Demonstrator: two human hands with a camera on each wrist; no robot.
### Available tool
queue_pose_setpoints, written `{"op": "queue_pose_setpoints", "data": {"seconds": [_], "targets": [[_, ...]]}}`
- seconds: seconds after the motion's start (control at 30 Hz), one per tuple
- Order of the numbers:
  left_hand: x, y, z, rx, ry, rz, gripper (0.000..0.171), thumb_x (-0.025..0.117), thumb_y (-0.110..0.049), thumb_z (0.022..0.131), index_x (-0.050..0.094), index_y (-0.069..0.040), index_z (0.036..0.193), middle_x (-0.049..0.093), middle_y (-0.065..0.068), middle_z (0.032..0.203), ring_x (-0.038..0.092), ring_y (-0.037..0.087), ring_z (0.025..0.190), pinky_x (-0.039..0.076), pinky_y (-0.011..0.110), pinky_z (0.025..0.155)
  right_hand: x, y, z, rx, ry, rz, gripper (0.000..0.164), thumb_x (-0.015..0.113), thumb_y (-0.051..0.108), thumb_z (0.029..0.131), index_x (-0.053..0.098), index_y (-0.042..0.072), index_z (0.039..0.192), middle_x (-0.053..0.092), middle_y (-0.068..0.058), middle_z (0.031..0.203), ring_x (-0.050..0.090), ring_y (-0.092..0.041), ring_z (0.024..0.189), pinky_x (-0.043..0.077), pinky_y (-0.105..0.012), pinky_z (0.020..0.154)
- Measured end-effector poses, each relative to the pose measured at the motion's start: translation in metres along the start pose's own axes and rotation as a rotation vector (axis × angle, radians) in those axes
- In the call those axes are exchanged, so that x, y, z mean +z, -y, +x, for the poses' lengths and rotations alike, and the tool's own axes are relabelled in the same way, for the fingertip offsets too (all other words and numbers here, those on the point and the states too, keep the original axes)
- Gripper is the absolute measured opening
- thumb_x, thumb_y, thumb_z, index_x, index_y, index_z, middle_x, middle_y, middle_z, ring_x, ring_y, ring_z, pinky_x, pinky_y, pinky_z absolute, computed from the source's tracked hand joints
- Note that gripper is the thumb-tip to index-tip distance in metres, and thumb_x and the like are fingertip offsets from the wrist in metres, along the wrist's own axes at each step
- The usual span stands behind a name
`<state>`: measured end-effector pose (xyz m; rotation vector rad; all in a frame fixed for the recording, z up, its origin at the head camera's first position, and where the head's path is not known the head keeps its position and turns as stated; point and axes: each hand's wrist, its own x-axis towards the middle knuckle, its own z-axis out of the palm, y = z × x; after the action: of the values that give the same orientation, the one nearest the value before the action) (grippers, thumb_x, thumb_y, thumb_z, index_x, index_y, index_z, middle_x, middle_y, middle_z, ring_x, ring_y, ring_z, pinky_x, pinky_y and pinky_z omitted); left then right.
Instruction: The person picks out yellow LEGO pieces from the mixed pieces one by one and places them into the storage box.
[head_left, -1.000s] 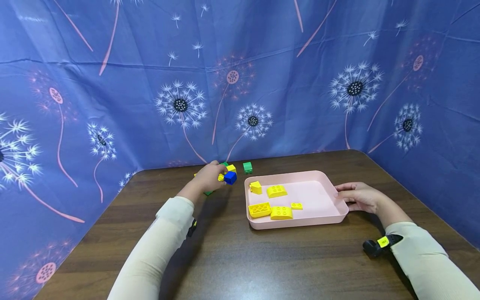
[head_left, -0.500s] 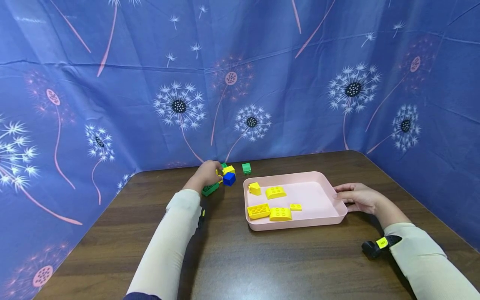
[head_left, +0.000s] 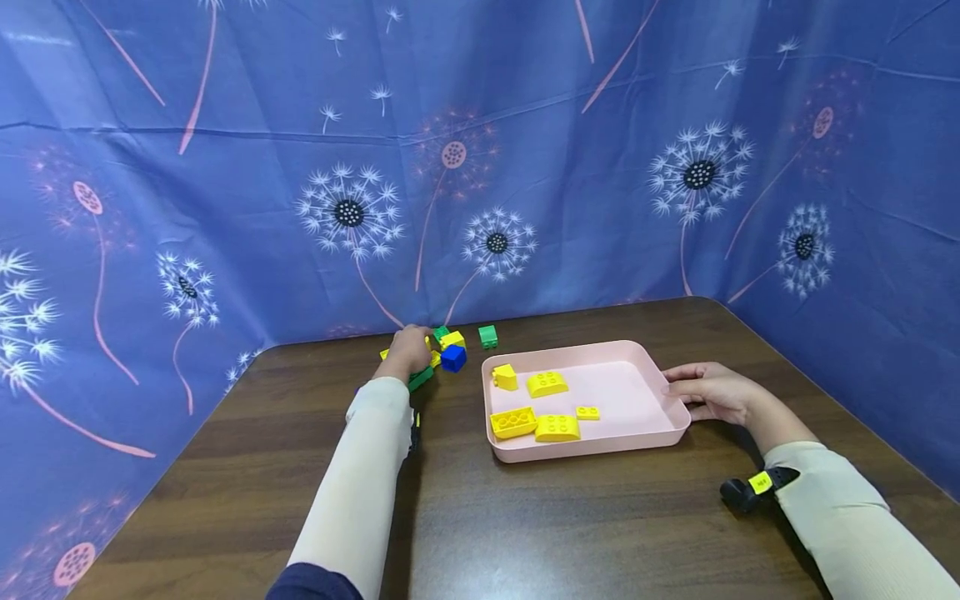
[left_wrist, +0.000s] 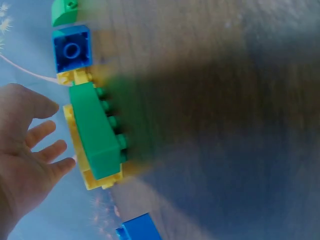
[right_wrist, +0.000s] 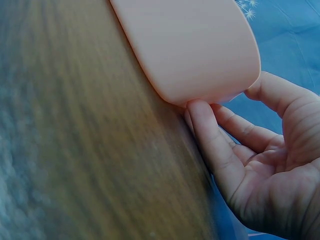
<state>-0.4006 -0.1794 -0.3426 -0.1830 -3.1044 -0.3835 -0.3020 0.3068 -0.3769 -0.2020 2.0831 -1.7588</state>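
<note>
In the head view my left hand [head_left: 410, 348] is over the far-left group of bricks. The left wrist view shows this hand [left_wrist: 35, 145] with fingers loosely bent and a gap between thumb and fingertips, beside a long green brick [left_wrist: 97, 132] and the yellow brick [left_wrist: 75, 137] behind it. A blue brick [head_left: 453, 358] and a yellow brick [head_left: 452, 339] lie to its right. My right hand [head_left: 720, 393] grips the right end of a pink tray [head_left: 637, 433]; the right wrist view shows its fingertips [right_wrist: 201, 112] against the outer wall. Several yellow bricks [head_left: 547, 384] lie in the tray.
A green brick [head_left: 488, 337] stands apart near the back edge of the wooden table [head_left: 480, 525]. Behind the table hangs a blue curtain [head_left: 585, 192] with dandelion prints. Another blue brick [left_wrist: 140, 227] shows low in the left wrist view.
My left hand has drawn leftward from the blue and yellow bricks towards the long green brick. My right hand keeps its hold on the tray.
</note>
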Motion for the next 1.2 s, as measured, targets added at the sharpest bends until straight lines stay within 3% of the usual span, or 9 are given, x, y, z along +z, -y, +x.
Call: {"op": "queue_pose_setpoints", "data": {"seconds": [0.2, 0.33, 0.57, 0.83, 1.2], "targets": [[0.006, 0.006, 0.008, -0.016, 0.038, 0.034, 0.052, 0.054, -0.001, 0.087, 0.052, -0.004, 0.139, 0.049, 0.021, 0.140, 0.043, 0.036, 0.131, 0.036, 0.042, 0.108, -0.002, -0.002, 0.002, 0.009, -0.001, -0.010, 0.063, 0.061, 0.010, 0.094, 0.028, -0.018, 0.141, 0.064, -0.003, 0.103, 0.064, -0.016, 0.091, 0.056, -0.040, 0.079], [0.005, 0.012, 0.010, 0.024, -0.008, 0.040, 0.045, 0.057, -0.004, 0.084, 0.063, -0.005, 0.128, 0.058, 0.018, 0.131, 0.050, 0.033, 0.125, 0.042, 0.041, 0.102, -0.004, 0.000, 0.001, 0.009, 0.002, -0.012, 0.064, 0.061, 0.011, 0.094, 0.028, -0.017, 0.142, 0.065, -0.003, 0.104, 0.064, -0.016, 0.092, 0.056, -0.041, 0.079], [-0.006, 0.009, 0.000, -0.011, 0.015, 0.035, 0.038, 0.060, -0.003, 0.088, 0.065, -0.006, 0.125, 0.061, 0.013, 0.129, 0.053, 0.032, 0.121, 0.047, 0.045, 0.096, -0.004, 0.001, 0.002, 0.005, 0.007, -0.004, 0.064, 0.060, 0.010, 0.094, 0.027, -0.018, 0.142, 0.066, -0.002, 0.104, 0.065, -0.015, 0.091, 0.056, -0.040, 0.079], [-0.003, 0.014, -0.002, -0.037, 0.006, 0.007, 0.038, 0.062, -0.001, 0.087, 0.065, -0.007, 0.124, 0.061, 0.013, 0.127, 0.055, 0.031, 0.117, 0.049, 0.044, 0.092, -0.002, -0.001, 0.002, 0.002, 0.016, 0.006, 0.063, 0.060, 0.010, 0.094, 0.028, -0.018, 0.141, 0.066, -0.002, 0.104, 0.065, -0.015, 0.091, 0.056, -0.041, 0.080], [-0.017, 0.015, -0.008, 0.002, -0.032, 0.016, 0.038, 0.062, -0.003, 0.087, 0.065, -0.008, 0.125, 0.062, 0.012, 0.126, 0.055, 0.031, 0.115, 0.050, 0.044, 0.089, -0.002, 0.000, 0.001, -0.004, 0.019, 0.013, 0.063, 0.060, 0.009, 0.093, 0.028, -0.019, 0.140, 0.066, -0.003, 0.103, 0.065, -0.016, 0.091, 0.056, -0.041, 0.079]]}}
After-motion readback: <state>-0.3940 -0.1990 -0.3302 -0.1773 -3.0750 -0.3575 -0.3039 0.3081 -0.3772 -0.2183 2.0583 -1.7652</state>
